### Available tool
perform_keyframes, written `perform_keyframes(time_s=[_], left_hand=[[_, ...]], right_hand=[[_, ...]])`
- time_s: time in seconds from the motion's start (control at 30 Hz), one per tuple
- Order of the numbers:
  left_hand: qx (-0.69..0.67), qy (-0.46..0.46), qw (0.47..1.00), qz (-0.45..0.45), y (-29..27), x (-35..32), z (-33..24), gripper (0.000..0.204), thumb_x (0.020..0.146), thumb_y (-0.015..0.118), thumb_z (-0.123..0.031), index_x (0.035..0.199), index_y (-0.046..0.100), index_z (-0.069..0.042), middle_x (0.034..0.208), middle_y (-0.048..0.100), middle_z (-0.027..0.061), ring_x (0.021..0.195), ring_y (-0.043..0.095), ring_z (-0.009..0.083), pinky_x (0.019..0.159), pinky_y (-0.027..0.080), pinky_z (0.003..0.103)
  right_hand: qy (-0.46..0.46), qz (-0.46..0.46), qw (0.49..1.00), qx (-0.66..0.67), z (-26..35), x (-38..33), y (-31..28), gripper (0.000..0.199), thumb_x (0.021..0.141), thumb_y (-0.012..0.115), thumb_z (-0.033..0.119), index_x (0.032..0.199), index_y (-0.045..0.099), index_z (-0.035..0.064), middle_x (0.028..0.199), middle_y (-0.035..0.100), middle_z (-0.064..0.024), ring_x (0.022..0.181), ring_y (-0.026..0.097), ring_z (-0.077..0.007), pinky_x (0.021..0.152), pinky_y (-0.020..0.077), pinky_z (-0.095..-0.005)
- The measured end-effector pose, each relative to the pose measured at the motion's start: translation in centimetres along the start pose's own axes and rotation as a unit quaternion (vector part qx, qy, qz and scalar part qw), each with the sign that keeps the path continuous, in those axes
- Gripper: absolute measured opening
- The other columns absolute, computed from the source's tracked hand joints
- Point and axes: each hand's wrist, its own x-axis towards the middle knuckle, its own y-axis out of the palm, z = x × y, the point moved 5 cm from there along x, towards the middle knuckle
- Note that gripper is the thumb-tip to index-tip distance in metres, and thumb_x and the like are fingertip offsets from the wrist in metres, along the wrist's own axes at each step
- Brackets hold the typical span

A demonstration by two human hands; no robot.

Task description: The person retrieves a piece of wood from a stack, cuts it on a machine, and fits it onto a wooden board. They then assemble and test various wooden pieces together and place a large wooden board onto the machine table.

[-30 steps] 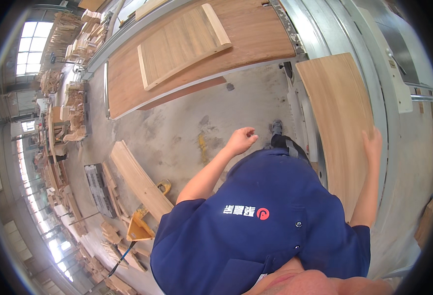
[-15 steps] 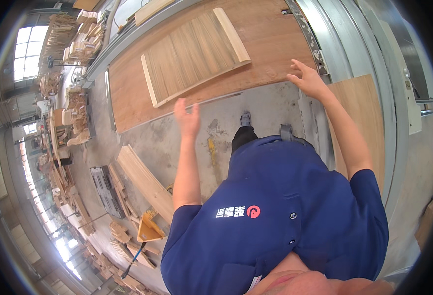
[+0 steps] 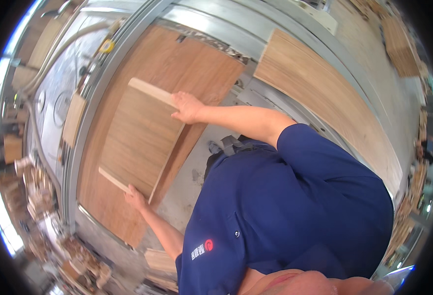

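Observation:
A rectangular wooden panel (image 3: 139, 135) with a pale strip along each of two opposite ends is between my hands, above a reddish-brown board (image 3: 214, 69). My left hand (image 3: 135, 197) grips the near-left corner, by one pale strip. At the other strip's end, my right hand (image 3: 187, 106) has its fingers over the top edge; the thumb sits at the side. A dark gap shows under the panel's near edge, so that side seems raised off the board. The undersides of both grips are hidden.
A metal rail (image 3: 103, 73) borders the board's far side, with a small wood piece (image 3: 74, 120) beyond it. On the right, a long wooden plank (image 3: 319, 88) lies on the machine's metal bed. Timber (image 3: 160, 260) lies on the floor at lower left.
Both hands were apart from the panel and now hold its two near corners. The panel's near edge has come up. The whole view has turned as my head and body swung round.

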Motion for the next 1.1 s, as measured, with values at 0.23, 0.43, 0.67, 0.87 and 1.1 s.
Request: perform_keyframes(time_s=[0.23,0.43,0.67,0.87,1.1], left_hand=[[0.131,0.078,0.982,0.110,1.5,0.7,-2.7,0.044,0.100,0.061,-0.031,0.128,0.067,0.003,0.139,0.061,0.0240,0.126,0.054,0.0426,0.110,0.040,0.050],[0.126,0.160,0.966,0.161,7.9,-2.2,-10.9,0.041,0.100,0.062,-0.027,0.129,0.067,0.002,0.145,0.056,0.0229,0.134,0.048,0.0392,0.114,0.034,0.051],[-0.113,-0.080,0.939,0.316,15.0,-2.2,-17.5,0.043,0.105,0.060,-0.027,0.141,0.059,-0.003,0.129,0.065,0.0070,0.118,0.059,0.0186,0.100,0.047,0.033],[-0.218,-0.157,0.854,0.446,23.5,-1.5,-20.7,0.039,0.105,0.059,-0.022,0.137,0.058,0.000,0.131,0.065,0.0105,0.115,0.062,0.0163,0.088,0.050,0.030],[-0.211,-0.107,0.894,0.381,30.9,-7.5,-28.9,0.041,0.105,0.060,-0.020,0.140,0.055,0.000,0.128,0.066,0.0091,0.121,0.061,0.0205,0.098,0.052,0.037]], right_hand=[[0.117,0.030,0.988,0.094,-1.1,-10.9,-5.5,0.077,0.082,0.081,0.039,0.137,0.050,-0.0057,0.138,0.055,-0.0286,0.131,0.052,-0.0419,0.111,0.0435,-0.0463],[0.398,0.028,0.897,0.191,-8.0,-18.0,-9.4,0.080,0.081,0.078,0.054,0.129,0.058,-0.0068,0.120,0.067,-0.0280,0.115,0.065,-0.0404,0.099,0.0502,-0.0456],[0.431,-0.104,0.870,0.215,-7.4,-22.7,-20.5,0.078,0.077,0.082,0.058,0.115,0.065,-0.0083,0.109,0.071,-0.0263,0.103,0.070,-0.0376,0.091,0.0533,-0.0439],[0.455,-0.190,0.828,0.265,-13.0,-27.6,-22.0,0.074,0.079,0.083,0.052,0.114,0.064,-0.0100,0.110,0.071,-0.0285,0.104,0.070,-0.0385,0.090,0.0536,-0.0436],[0.428,-0.243,0.827,0.273,-18.9,-30.0,-26.8,0.071,0.081,0.082,0.051,0.113,0.064,-0.0103,0.107,0.072,-0.0286,0.102,0.070,-0.0395,0.089,0.0539,-0.0444]])
